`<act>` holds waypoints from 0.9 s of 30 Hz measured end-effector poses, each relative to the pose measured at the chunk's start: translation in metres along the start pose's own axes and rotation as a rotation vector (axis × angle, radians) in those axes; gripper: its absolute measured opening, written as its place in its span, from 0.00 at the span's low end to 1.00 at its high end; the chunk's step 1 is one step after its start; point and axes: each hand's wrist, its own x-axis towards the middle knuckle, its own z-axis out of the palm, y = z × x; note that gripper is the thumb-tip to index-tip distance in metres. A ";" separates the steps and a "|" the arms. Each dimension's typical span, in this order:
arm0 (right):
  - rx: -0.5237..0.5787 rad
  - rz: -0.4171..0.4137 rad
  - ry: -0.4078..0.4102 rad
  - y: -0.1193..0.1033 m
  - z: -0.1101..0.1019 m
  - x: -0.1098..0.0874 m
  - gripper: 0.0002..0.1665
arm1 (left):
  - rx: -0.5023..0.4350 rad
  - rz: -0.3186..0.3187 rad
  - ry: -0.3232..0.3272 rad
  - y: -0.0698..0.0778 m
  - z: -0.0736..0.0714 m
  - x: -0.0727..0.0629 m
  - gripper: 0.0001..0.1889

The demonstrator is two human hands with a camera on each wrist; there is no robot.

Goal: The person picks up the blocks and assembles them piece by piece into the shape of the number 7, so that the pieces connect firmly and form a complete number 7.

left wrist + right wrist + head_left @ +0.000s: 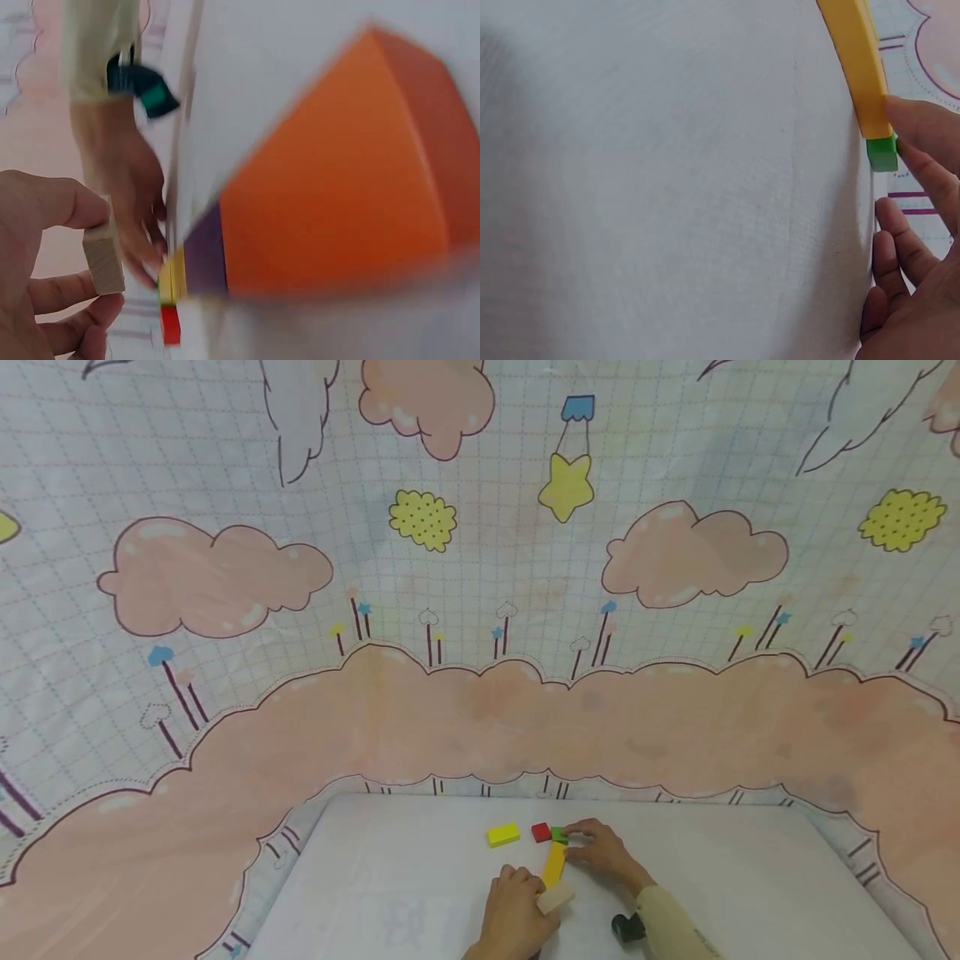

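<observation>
In my left hand [516, 910] a plain wooden block [555, 898] is pinched between thumb and fingers, held above the white table; the left wrist view shows the block's end grain [103, 259]. My right hand [603, 850] reaches to a small green block [558, 835] and a long amber block [553, 864] that meet end to end. In the right wrist view its thumb touches the amber block's [861, 71] side, and the index fingertip touches the green block [883, 154]. A red block [541, 832] lies just left of the green one.
A yellow block [503, 835] lies further left on the white table [375, 860]. Close to the left wrist camera are a large orange block [330, 187] and a purple block [205, 251]. A dark strap [628, 928] hangs by the right sleeve. Behind the table hangs a cloud-patterned cloth [480, 727].
</observation>
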 end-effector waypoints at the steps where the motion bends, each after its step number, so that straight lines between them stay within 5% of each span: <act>1: -0.001 -0.001 -0.002 0.000 0.000 0.000 0.17 | -0.013 -0.016 0.017 -0.004 -0.002 0.001 0.17; 9: -0.006 -0.013 -0.002 -0.001 -0.002 -0.003 0.17 | -0.070 -0.088 0.117 -0.028 -0.016 0.007 0.19; 16: -0.005 -0.005 0.003 -0.002 -0.001 -0.004 0.17 | 0.016 -0.014 0.195 -0.051 -0.011 0.011 0.18; 27: 0.003 0.009 0.011 -0.002 0.000 -0.004 0.15 | 0.008 0.083 0.142 -0.076 -0.003 0.023 0.17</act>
